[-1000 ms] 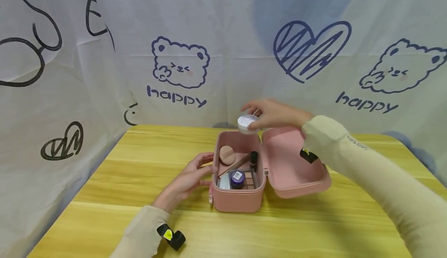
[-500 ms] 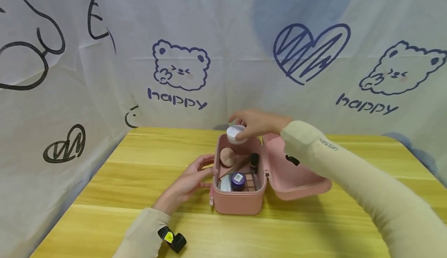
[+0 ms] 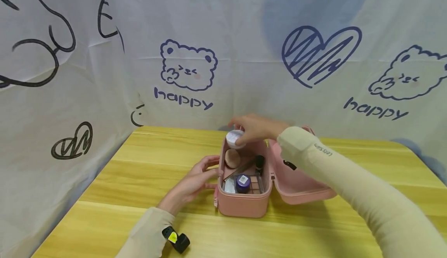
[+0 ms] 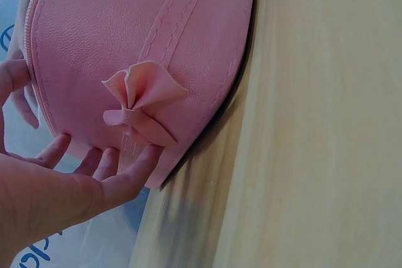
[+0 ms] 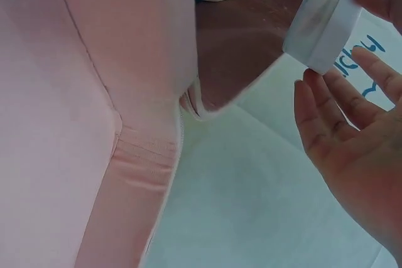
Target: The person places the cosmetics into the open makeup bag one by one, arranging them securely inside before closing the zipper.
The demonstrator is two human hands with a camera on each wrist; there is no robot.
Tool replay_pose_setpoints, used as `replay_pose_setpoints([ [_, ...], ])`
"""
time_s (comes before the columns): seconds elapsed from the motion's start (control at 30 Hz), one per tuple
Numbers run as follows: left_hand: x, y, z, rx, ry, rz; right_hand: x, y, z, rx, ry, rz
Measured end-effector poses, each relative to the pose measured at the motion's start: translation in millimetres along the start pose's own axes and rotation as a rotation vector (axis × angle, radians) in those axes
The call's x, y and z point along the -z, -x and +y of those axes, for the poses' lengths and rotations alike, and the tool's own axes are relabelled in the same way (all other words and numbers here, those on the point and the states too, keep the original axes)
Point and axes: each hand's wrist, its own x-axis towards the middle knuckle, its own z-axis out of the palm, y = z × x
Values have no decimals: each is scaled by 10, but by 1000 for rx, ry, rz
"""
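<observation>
My right hand (image 3: pixel 256 129) pinches a small round jar with a white lid (image 5: pixel 323 23) between thumb and fingers. In the head view the jar overlaps the far left corner of an open pink makeup case (image 3: pixel 243 206). Fingertips of my left hand (image 3: pixel 194 181) touch the case's left side, close to a pink bow (image 4: pixel 141 108); the thumb lies by the zipped rim. Inside the case are a beige makeup sponge (image 3: pixel 232 158), a slim brown stick (image 3: pixel 240 170), a black-capped tube (image 3: pixel 259 163), a purple jar (image 3: pixel 243 184) and a palette (image 3: pixel 256 185).
The case's lid (image 3: pixel 304 194) lies folded open to the right, partly hidden under my right sleeve (image 3: pixel 335 172). A wooden table (image 3: pixel 122 180) bears everything. Behind it hangs a white cloth (image 3: pixel 251 83) with drawn bears and hearts.
My right hand has brought the white-lidded jar left and down, from behind the case to its far left corner. The left hand stays at the case's side. The head view has shifted slightly.
</observation>
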Motion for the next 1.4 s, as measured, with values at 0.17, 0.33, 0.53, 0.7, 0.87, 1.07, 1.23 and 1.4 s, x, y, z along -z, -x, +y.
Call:
replay_pose_setpoints([
  [0.17,-18,-7,-4,2,-7,1,-7,19,3,-43,93,-79],
  [0.33,-27,-2,0,1,-8,13,36,42,12,-113,83,-77],
  [0.53,-21,10,3,-9,-10,25,90,79,31,-96,96,-79],
  [0.7,-23,8,9,-3,-8,17,100,94,45,-90,103,-84],
  [0.87,-25,0,7,-2,-8,13,107,106,56,-69,122,-86],
  [1.07,-24,-6,6,-2,-9,7,119,95,64,-66,148,-98],
  [1.23,-27,-2,13,0,-12,8,187,122,26,-55,207,-84],
  [1.4,-25,-7,8,1,-15,9,359,188,0,-70,229,-64],
])
